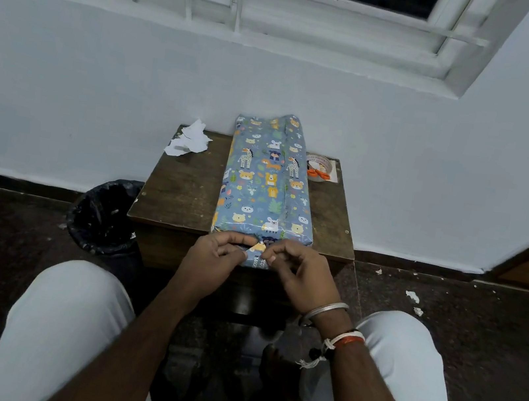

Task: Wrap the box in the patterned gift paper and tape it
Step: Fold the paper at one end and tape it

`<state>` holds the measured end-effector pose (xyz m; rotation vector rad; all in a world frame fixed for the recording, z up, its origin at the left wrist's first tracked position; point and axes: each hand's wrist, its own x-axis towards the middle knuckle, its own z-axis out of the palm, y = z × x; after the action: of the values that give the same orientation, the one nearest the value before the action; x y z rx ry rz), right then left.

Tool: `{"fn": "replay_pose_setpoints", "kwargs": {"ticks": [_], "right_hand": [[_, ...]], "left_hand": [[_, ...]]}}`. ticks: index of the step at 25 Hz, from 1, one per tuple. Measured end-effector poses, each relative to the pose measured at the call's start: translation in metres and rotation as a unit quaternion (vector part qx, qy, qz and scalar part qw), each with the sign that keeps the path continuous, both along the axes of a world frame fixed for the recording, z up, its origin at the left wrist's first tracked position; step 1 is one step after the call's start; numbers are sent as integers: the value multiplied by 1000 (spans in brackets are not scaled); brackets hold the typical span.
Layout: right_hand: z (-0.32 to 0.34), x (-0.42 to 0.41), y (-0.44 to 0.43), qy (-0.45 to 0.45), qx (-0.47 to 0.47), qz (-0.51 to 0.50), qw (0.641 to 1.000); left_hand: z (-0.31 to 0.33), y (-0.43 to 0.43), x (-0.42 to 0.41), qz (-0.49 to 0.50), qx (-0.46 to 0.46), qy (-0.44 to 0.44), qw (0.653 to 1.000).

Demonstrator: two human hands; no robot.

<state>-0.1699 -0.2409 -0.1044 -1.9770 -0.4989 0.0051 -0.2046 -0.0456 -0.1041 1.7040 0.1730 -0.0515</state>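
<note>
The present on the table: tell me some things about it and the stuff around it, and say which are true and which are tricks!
1. The box is wrapped in blue animal paper. True.
2. The left hand and the right hand both pinch the paper flap at its near end. True.
3. The orange scissors lie left of the box. False: they lie to its right, by the tape roll.
4. The bin stands on the table. False: it stands on the floor, left of the table.
</note>
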Motion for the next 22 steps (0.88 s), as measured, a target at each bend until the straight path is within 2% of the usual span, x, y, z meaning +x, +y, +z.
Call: {"fn": "replay_pose_setpoints", "kwargs": {"ticks": [7, 10, 12, 14, 16, 19, 22], "right_hand": [[2, -3, -3, 58, 3, 37, 998], [-2, 0, -4, 11, -41, 33, 999], [-4, 1, -5, -16, -57, 17, 998], [-5, 2, -4, -34, -71, 8, 997], [-6, 2, -3, -61, -88, 7, 994], [-8, 3, -1, -135, -138, 2, 981], [-7, 3, -1, -185, -207, -3, 961]], "left_hand": [[8, 2, -3, -2, 52, -18, 998], [6, 5, -4, -19, 121, -5, 992], [10, 5, -8, -27, 198, -23, 980], [12, 6, -12, -1, 298, -66, 952], [15, 6, -14, 24, 361, -120, 924], [15, 4, -13, 48, 401, -166, 900], [14, 3, -11, 42, 406, -177, 896]]}}
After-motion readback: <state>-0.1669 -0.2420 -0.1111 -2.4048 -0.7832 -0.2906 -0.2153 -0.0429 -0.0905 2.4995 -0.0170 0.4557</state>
